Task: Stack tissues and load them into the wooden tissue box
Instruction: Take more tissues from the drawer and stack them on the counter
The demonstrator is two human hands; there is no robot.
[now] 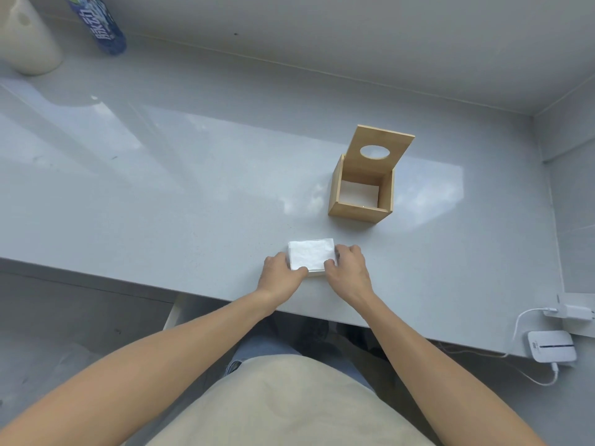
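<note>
Tissue stack [311, 257] betw. both hands — left hand [280, 273] & right hand [349, 271] fingers clamped on its sides.

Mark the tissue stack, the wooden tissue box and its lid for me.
tissue stack [310, 255], head view, bare top sheet between the hands.
wooden tissue box [355, 211], head view, near outer wall.
lid [391, 144], head view, wood right of the oval hole.

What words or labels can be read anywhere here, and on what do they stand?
"脉动": large white characters on the blue bottle at the far left of the counter.
Small dark mark on the white device at the right edge: too small to read.
Wooden tissue box and tissues: no text.
</note>
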